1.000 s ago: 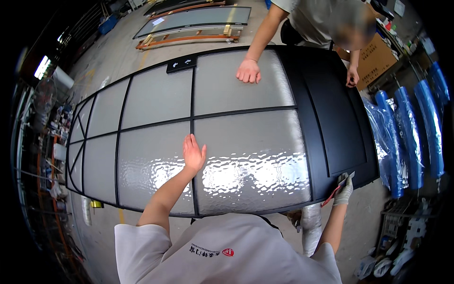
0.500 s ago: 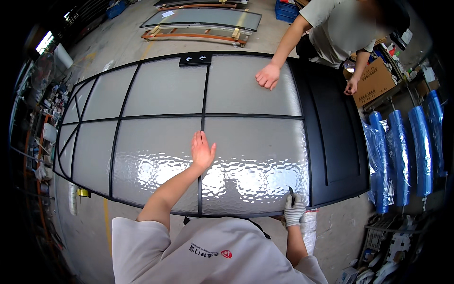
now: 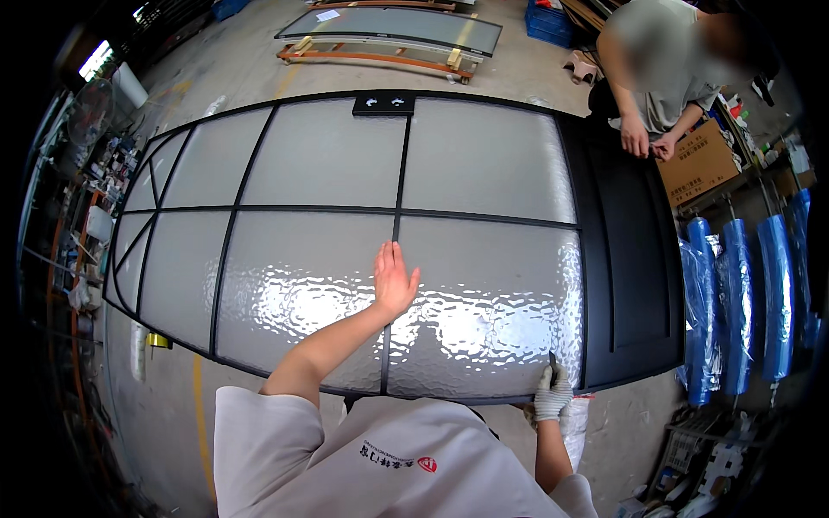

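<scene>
A large black-framed door panel (image 3: 484,217) lies flat before me, its textured glass (image 3: 319,164) split by thin black bars. My bare left hand (image 3: 395,281) rests spread on the middle cross bar and the glass beside it, holding nothing. At the near edge, toward the right, my right hand (image 3: 553,394) wears a striped white glove. Its fingers are closed around a small dark knife (image 3: 553,357), whose pointed tip sticks up over the glass; the handle is hidden in the glove. A solid black panel (image 3: 630,259) forms the door's right end.
Across the door's far right corner a person (image 3: 648,69) stoops with both hands close together. Blue film rolls (image 3: 738,302) hang at the right, below a cardboard box (image 3: 701,164). Another glass panel (image 3: 389,28) lies on a cart behind. Cluttered shelves (image 3: 78,233) line the left.
The other person's arm has drawn back from above the glass, and their hands have come together by the door's far right corner. My view has shifted; my hands keep nearly the same places.
</scene>
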